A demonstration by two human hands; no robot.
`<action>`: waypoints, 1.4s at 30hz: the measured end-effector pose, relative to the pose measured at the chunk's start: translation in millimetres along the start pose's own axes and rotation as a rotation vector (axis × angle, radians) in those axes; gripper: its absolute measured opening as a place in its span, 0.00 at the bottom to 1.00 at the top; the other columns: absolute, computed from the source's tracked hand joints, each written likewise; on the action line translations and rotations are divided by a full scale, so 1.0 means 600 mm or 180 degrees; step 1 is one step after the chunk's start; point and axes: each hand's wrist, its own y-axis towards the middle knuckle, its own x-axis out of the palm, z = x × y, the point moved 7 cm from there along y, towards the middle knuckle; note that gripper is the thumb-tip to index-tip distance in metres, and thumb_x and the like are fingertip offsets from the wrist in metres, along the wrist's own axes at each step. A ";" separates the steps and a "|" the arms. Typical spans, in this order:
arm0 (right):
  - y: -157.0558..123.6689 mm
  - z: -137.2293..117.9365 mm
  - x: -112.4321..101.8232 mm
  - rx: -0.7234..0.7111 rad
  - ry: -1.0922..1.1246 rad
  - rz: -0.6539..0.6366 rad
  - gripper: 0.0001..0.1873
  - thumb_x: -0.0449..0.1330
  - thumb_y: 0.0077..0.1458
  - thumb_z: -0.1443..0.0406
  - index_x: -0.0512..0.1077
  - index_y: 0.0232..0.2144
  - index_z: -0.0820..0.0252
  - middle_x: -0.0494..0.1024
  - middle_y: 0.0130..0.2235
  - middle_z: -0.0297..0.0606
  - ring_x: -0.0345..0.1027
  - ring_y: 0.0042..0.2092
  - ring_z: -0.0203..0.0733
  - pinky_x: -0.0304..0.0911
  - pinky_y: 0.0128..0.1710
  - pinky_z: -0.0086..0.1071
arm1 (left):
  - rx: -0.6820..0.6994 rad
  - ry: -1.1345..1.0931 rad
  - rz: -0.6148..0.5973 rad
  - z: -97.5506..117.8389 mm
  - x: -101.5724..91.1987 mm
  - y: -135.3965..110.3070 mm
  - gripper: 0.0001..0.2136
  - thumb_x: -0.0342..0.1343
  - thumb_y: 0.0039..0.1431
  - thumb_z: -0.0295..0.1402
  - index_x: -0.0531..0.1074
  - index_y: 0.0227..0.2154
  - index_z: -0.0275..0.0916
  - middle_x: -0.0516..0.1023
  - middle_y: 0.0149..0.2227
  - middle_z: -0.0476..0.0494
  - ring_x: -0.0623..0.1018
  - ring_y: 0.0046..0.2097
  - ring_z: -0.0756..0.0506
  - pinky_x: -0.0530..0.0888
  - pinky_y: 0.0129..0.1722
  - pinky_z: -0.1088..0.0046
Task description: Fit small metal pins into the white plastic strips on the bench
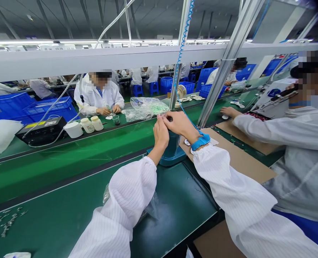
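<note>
The green worktop is carrying a teal fixture. Above it, the left hand and right hand are pinching together on a tiny part (mostly hidden), probably light and delicate, best gripped by fingertips at its edges.

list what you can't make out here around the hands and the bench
- What the left hand and right hand pinch: head view, hidden by the fingers.
- Top of the teal fixture: covered by both hands.
- Small metal parts on the green mat: too small to identify.
- Contents of the clear bag: blurred by glare and distance.
- White object at the bottom edge: cut off by the frame.
</note>
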 end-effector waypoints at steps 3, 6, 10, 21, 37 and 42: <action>0.000 0.004 -0.001 0.0103 -0.0027 -0.0023 0.22 0.46 0.68 0.60 0.78 0.36 0.63 0.82 0.38 0.46 0.71 0.38 0.43 0.57 0.39 0.30 | 0.0030 -0.0071 -0.0007 0.005 -0.002 -0.005 0.27 0.30 0.73 0.44 0.75 0.50 0.42 0.78 0.54 0.44 0.74 0.59 0.41 0.66 0.61 0.64; 0.002 0.006 -0.003 0.0142 -0.0009 0.0020 0.25 0.43 0.69 0.59 0.78 0.37 0.63 0.82 0.38 0.48 0.72 0.40 0.44 0.57 0.40 0.30 | 0.0082 -0.0103 -0.0046 0.010 -0.003 -0.008 0.27 0.30 0.73 0.43 0.75 0.50 0.42 0.78 0.54 0.44 0.74 0.58 0.43 0.66 0.61 0.66; 0.006 0.008 0.000 0.0143 0.0014 0.0050 0.25 0.45 0.69 0.56 0.77 0.33 0.62 0.82 0.35 0.46 0.72 0.37 0.44 0.56 0.37 0.30 | 0.0013 -0.0031 -0.0016 0.005 -0.005 -0.007 0.26 0.31 0.73 0.44 0.73 0.52 0.39 0.76 0.56 0.41 0.73 0.59 0.41 0.65 0.61 0.64; 0.014 0.008 -0.001 -0.0045 0.0247 0.0154 0.26 0.42 0.70 0.58 0.75 0.30 0.60 0.81 0.34 0.44 0.71 0.35 0.43 0.56 0.37 0.31 | 0.0299 0.0095 0.0047 0.013 -0.003 -0.011 0.21 0.34 0.72 0.38 0.73 0.49 0.41 0.78 0.53 0.41 0.75 0.55 0.42 0.68 0.57 0.66; 0.011 0.055 -0.016 0.0128 0.1384 -0.0355 0.25 0.48 0.67 0.56 0.80 0.31 0.62 0.84 0.36 0.40 0.77 0.39 0.42 0.67 0.45 0.31 | 0.0621 0.0408 -0.0208 0.029 0.001 -0.012 0.15 0.42 0.67 0.29 0.71 0.49 0.42 0.78 0.52 0.45 0.76 0.53 0.45 0.71 0.54 0.70; -0.003 0.058 -0.039 0.0096 0.1367 -0.0379 0.23 0.49 0.66 0.56 0.80 0.36 0.63 0.83 0.40 0.42 0.77 0.42 0.44 0.69 0.45 0.33 | 0.0738 0.0718 -0.0375 0.035 0.001 -0.013 0.13 0.49 0.63 0.28 0.73 0.47 0.41 0.77 0.53 0.43 0.75 0.55 0.44 0.69 0.57 0.69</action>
